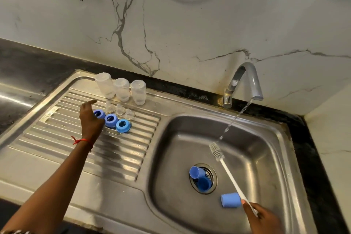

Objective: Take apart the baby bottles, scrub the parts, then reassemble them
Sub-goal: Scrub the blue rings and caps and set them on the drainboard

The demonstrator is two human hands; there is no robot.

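Three clear bottle bodies (121,90) stand upside down at the back of the steel drainboard (57,138). In front of them sit three clear teats (120,110) and a row of three blue collar rings (111,119). My left hand (90,119) hovers over the leftmost ring with fingers loosely extended; whether it touches the ring is unclear. My right hand (263,218) grips the white handle of a bottle brush (216,151), whose grey head points up under the water stream. Three blue caps lie in the sink: two on the drain (198,175), one (230,200) beside my right hand.
The chrome tap (245,81) at the back right runs a thin stream into the steel sink basin (256,138). A marble wall rises behind. Dark countertop (22,62) borders the sink on the left and back.
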